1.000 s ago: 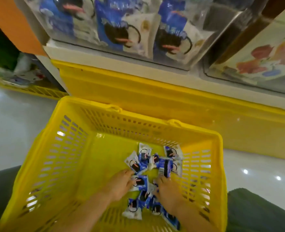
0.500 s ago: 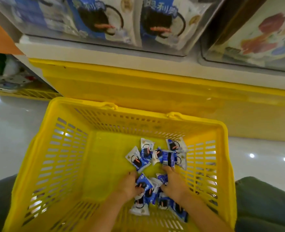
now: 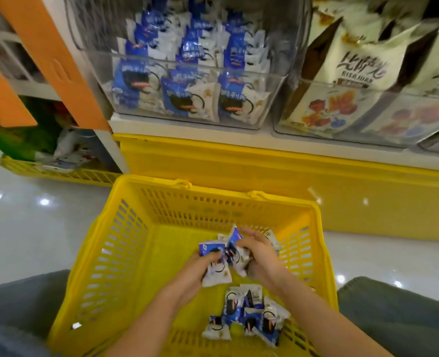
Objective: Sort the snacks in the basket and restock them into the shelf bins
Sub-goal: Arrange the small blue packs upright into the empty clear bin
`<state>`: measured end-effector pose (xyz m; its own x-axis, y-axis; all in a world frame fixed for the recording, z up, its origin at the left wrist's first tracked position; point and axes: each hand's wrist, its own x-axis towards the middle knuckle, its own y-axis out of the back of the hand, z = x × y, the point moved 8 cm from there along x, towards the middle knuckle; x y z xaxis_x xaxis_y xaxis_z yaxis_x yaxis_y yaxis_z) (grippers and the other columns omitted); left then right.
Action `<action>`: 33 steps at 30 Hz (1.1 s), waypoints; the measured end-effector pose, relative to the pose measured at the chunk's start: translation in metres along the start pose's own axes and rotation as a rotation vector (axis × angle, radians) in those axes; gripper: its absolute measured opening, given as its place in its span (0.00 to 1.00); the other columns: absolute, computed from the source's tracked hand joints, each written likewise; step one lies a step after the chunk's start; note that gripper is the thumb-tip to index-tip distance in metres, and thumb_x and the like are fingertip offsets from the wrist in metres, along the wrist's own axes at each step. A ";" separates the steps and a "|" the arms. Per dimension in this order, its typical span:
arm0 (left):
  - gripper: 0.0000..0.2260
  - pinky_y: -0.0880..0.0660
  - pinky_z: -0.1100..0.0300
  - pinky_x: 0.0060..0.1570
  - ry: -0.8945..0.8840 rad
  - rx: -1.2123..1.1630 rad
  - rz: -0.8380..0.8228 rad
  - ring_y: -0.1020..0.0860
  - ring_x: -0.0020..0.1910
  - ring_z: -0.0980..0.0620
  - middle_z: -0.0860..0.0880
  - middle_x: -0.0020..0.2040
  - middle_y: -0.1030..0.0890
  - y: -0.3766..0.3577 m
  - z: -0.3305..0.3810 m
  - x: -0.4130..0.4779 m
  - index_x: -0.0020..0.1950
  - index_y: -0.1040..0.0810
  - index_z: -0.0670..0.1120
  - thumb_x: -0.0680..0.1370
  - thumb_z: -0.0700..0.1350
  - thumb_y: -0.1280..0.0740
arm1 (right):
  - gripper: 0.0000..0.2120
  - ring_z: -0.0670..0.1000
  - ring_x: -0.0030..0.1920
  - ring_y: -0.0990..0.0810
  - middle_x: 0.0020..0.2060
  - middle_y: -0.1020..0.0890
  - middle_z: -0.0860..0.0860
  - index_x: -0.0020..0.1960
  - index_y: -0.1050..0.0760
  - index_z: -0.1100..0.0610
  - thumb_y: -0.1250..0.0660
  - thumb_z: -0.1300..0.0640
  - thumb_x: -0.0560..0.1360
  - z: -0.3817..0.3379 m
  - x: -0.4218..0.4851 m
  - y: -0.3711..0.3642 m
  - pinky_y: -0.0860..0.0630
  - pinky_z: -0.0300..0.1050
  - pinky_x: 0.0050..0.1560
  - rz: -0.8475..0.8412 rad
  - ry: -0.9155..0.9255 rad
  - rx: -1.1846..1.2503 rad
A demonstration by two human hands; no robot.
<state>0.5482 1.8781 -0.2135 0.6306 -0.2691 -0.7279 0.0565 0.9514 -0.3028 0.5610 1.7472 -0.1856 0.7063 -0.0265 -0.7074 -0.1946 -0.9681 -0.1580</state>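
Two knees (image 3: pixel 19 305) in grey trousers are flanking the view at 8 and 4 o'clock. Between them, one yellow basket (image 3: pixel 115 253) is sitting on the floor. At 6 o'clock on its bottom, a loose heap (image 3: pixel 249 315) of blue-and-white snack packets is lying. There are about six, but they are overlapping too much for a sure count.

Just beyond the heap, two bare hands are meeting over the basket's middle. The left hand (image 3: pixel 192 274) is curling its fingers round a bunch of packets (image 3: pixel 217 276). The right hand (image 3: pixel 261 256) is gripping the same bunch from the 3 o'clock side. Roughly four packets are showing in the bunch, which is apart from the heap.

Past the basket's far rim, a yellow base panel (image 3: pixel 264 176) is running across. Above it, two clear shelf bins are standing side by side. The left bin (image 3: pixel 187 73) at 12 o'clock is holding matching blue-and-white packets. The right bin (image 3: pixel 342 104) at 2 o'clock is holding cream flower-printed packs. At 10 o'clock an orange upright (image 3: pixel 53 60) is rising, and a second yellow basket (image 3: pixel 58 173) is sitting below it. The glossy white floor (image 3: pixel 32 228) is reflecting ceiling lights.
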 end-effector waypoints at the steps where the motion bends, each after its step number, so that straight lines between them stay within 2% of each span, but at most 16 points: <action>1: 0.13 0.23 0.52 0.48 -0.035 -0.038 -0.061 0.18 0.49 0.46 0.46 0.49 0.16 -0.008 0.009 -0.006 0.61 0.24 0.42 0.78 0.43 0.36 | 0.19 0.60 0.61 0.26 0.60 0.25 0.59 0.65 0.32 0.58 0.37 0.64 0.75 -0.005 -0.006 -0.005 0.29 0.60 0.62 -0.018 -0.007 0.074; 3: 0.14 0.26 0.48 0.54 -0.096 -0.093 -0.147 0.20 0.54 0.43 0.45 0.54 0.17 -0.022 0.026 -0.020 0.60 0.23 0.45 0.76 0.48 0.35 | 0.17 0.62 0.59 0.23 0.60 0.23 0.63 0.64 0.30 0.62 0.40 0.64 0.76 -0.020 -0.021 -0.018 0.27 0.60 0.61 -0.127 0.032 0.163; 6: 0.19 0.21 0.50 0.49 -0.170 -0.189 -0.086 0.20 0.54 0.43 0.42 0.54 0.18 -0.023 0.046 -0.038 0.59 0.23 0.41 0.70 0.47 0.30 | 0.14 0.59 0.53 0.19 0.54 0.20 0.63 0.57 0.25 0.63 0.44 0.63 0.76 -0.043 -0.049 -0.038 0.21 0.52 0.51 -0.333 0.095 0.266; 8: 0.18 0.20 0.52 0.45 -0.205 -0.221 -0.034 0.19 0.52 0.42 0.40 0.53 0.18 -0.022 0.056 -0.048 0.59 0.23 0.39 0.72 0.43 0.30 | 0.15 0.58 0.52 0.19 0.54 0.19 0.63 0.58 0.24 0.63 0.45 0.64 0.76 -0.054 -0.064 -0.047 0.21 0.50 0.51 -0.377 0.111 0.271; 10: 0.15 0.20 0.53 0.41 -0.241 -0.271 0.015 0.18 0.49 0.42 0.40 0.51 0.17 -0.018 0.065 -0.058 0.58 0.23 0.38 0.72 0.40 0.31 | 0.15 0.58 0.52 0.19 0.54 0.19 0.62 0.60 0.26 0.64 0.45 0.66 0.77 -0.062 -0.075 -0.051 0.22 0.50 0.53 -0.357 0.117 0.212; 13: 0.16 0.21 0.55 0.40 -0.354 -0.288 0.095 0.17 0.46 0.45 0.42 0.48 0.16 -0.010 0.087 -0.075 0.56 0.23 0.40 0.69 0.39 0.28 | 0.13 0.50 0.47 0.16 0.48 0.15 0.54 0.57 0.25 0.59 0.47 0.63 0.80 -0.078 -0.092 -0.059 0.20 0.43 0.45 -0.348 0.171 -0.004; 16: 0.11 0.20 0.56 0.39 -0.481 -0.255 0.185 0.16 0.41 0.49 0.47 0.43 0.15 0.000 0.115 -0.093 0.49 0.21 0.44 0.68 0.38 0.27 | 0.11 0.45 0.52 0.18 0.52 0.17 0.48 0.58 0.25 0.52 0.42 0.52 0.80 -0.096 -0.111 -0.068 0.21 0.44 0.52 -0.273 0.245 -0.291; 18: 0.10 0.20 0.57 0.39 -0.567 -0.223 0.273 0.17 0.39 0.51 0.48 0.41 0.15 0.008 0.137 -0.109 0.47 0.22 0.45 0.69 0.37 0.27 | 0.09 0.41 0.48 0.18 0.51 0.18 0.45 0.56 0.25 0.50 0.38 0.51 0.78 -0.109 -0.124 -0.081 0.20 0.40 0.47 -0.267 0.316 -0.440; 20: 0.12 0.21 0.56 0.40 -0.628 -0.192 0.335 0.18 0.41 0.50 0.47 0.44 0.16 0.015 0.158 -0.128 0.50 0.22 0.45 0.69 0.38 0.26 | 0.13 0.41 0.43 0.18 0.52 0.18 0.48 0.59 0.26 0.55 0.33 0.56 0.75 -0.124 -0.132 -0.091 0.20 0.37 0.41 -0.214 0.381 -0.514; 22: 0.15 0.21 0.57 0.39 -0.669 -0.183 0.332 0.18 0.43 0.50 0.46 0.46 0.17 0.019 0.179 -0.145 0.54 0.23 0.44 0.69 0.38 0.26 | 0.15 0.42 0.40 0.18 0.50 0.17 0.51 0.59 0.26 0.58 0.31 0.59 0.74 -0.142 -0.140 -0.099 0.22 0.34 0.37 -0.152 0.441 -0.534; 25: 0.13 0.21 0.58 0.44 -0.718 -0.124 0.256 0.18 0.45 0.50 0.45 0.47 0.17 0.024 0.214 -0.166 0.57 0.25 0.43 0.73 0.39 0.29 | 0.12 0.39 0.39 0.18 0.46 0.16 0.46 0.56 0.24 0.54 0.30 0.56 0.73 -0.180 -0.155 -0.115 0.23 0.32 0.37 -0.121 0.577 -0.609; 27: 0.03 0.24 0.65 0.36 -0.705 -0.186 0.193 0.20 0.34 0.57 0.47 0.38 0.19 0.034 0.236 -0.173 0.49 0.26 0.42 0.76 0.38 0.35 | 0.13 0.39 0.39 0.19 0.43 0.17 0.45 0.57 0.23 0.54 0.31 0.55 0.73 -0.213 -0.166 -0.126 0.23 0.32 0.39 -0.103 0.690 -0.631; 29: 0.06 0.30 0.69 0.23 -0.689 -0.229 0.150 0.27 0.21 0.61 0.49 0.27 0.26 0.045 0.256 -0.180 0.41 0.31 0.42 0.78 0.37 0.39 | 0.14 0.41 0.38 0.18 0.41 0.17 0.45 0.58 0.22 0.55 0.31 0.54 0.73 -0.248 -0.175 -0.138 0.22 0.34 0.40 -0.062 0.814 -0.688; 30: 0.06 0.31 0.68 0.22 -0.693 -0.215 0.148 0.28 0.19 0.61 0.50 0.26 0.27 0.050 0.265 -0.183 0.41 0.32 0.42 0.78 0.37 0.40 | 0.15 0.43 0.39 0.18 0.41 0.17 0.45 0.59 0.23 0.54 0.31 0.53 0.73 -0.266 -0.177 -0.144 0.21 0.36 0.41 -0.023 0.870 -0.740; 32: 0.02 0.28 0.67 0.28 -0.736 -0.169 0.163 0.25 0.24 0.61 0.51 0.32 0.24 0.059 0.283 -0.185 0.50 0.28 0.43 0.79 0.39 0.40 | 0.16 0.45 0.39 0.17 0.42 0.17 0.45 0.59 0.25 0.51 0.31 0.50 0.73 -0.301 -0.174 -0.156 0.21 0.37 0.40 0.050 0.955 -0.798; 33: 0.06 0.25 0.65 0.34 -0.755 -0.159 0.162 0.23 0.30 0.61 0.50 0.37 0.22 0.062 0.288 -0.186 0.55 0.28 0.44 0.79 0.40 0.39 | 0.15 0.43 0.37 0.18 0.41 0.18 0.44 0.58 0.25 0.51 0.31 0.50 0.73 -0.318 -0.168 -0.161 0.22 0.33 0.36 0.083 0.990 -0.806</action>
<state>0.6578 2.0299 0.0804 0.9799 0.0996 -0.1730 -0.1562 0.9220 -0.3542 0.6898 1.8280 0.1774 0.9827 0.0695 0.1719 -0.0412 -0.8219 0.5681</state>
